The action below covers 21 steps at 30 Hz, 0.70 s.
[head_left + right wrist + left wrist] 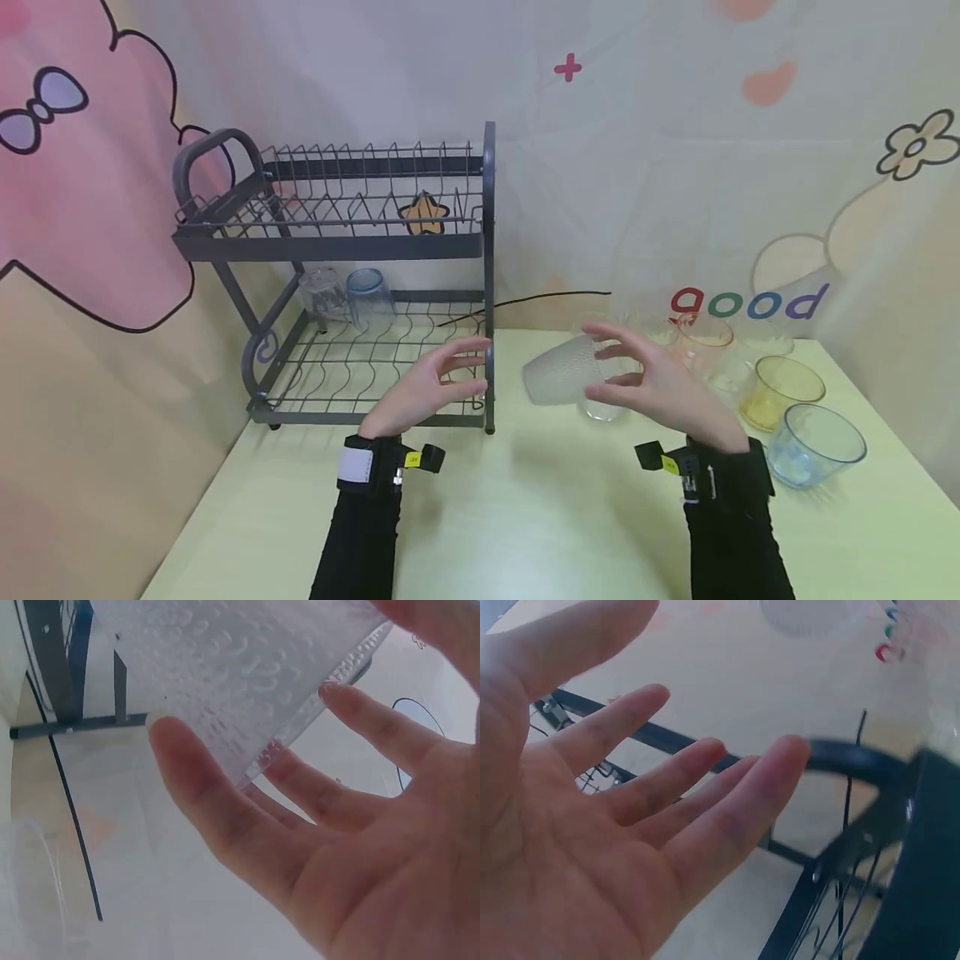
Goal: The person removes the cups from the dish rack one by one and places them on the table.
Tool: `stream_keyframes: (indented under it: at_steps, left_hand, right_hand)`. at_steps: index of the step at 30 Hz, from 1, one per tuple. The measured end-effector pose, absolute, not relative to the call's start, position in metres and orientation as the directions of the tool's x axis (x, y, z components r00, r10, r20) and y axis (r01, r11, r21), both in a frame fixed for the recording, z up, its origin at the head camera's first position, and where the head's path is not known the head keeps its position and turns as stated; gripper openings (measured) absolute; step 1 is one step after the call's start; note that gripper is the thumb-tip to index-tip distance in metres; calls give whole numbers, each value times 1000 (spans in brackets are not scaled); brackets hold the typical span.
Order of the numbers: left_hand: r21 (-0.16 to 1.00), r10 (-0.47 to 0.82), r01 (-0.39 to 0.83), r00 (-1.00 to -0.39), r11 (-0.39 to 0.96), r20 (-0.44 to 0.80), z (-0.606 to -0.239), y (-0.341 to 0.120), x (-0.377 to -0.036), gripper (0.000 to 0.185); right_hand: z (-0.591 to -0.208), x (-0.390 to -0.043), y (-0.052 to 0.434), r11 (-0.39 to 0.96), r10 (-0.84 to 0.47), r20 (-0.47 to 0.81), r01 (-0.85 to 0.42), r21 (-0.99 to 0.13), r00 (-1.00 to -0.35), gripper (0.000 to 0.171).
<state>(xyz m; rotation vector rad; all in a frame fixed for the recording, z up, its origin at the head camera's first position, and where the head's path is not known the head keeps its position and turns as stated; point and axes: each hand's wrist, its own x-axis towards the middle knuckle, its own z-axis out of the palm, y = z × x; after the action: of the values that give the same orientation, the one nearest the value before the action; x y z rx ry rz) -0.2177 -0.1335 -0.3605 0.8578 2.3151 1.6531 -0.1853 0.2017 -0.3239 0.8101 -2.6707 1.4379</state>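
My right hand (pixel 667 387) holds a frosted, bumpy drinking glass (pixel 558 373) near its rim, with the thumb on one side and fingers on the other. The glass is tilted on its side, its base pointing left; in the right wrist view its dimpled wall (pixel 240 667) fills the upper middle. My left hand (pixel 431 383) is empty, fingers spread and slightly bent, in front of the lower right part of a dark two-tier dish rack (pixel 337 248). A clear glass (pixel 324 296) and a blue glass (pixel 371 304) stand upside down on the rack's lower shelf, at its left back.
At the right of the pale table (pixel 525 533) stand a yellow glass (pixel 780 392), a light blue glass (pixel 816 446), a pink-rimmed glass (pixel 705 333) and several clear ones, partly behind my right hand. A printed cloth (pixel 600 192) hangs behind the table.
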Motion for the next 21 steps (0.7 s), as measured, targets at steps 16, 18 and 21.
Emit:
stream_keyframes:
  at_steps: [16, 18, 21]
  left_hand:
    - [583, 270, 310, -950, 751, 157, -339, -181, -260, 53]
    - [557, 242, 294, -956, 777, 166, -331, -186, -268, 54]
    - [506, 206, 275, -960, 818, 189, -323, -192, -282, 54]
  right_hand:
    - [-320, -177, 250, 691, -470, 167, -479, -542, -867, 65]
    - [-319, -177, 256, 696, -485, 149, -484, -531, -862, 64]
    - [-320, -178, 265, 703, -514, 137, -507, -498, -847, 62]
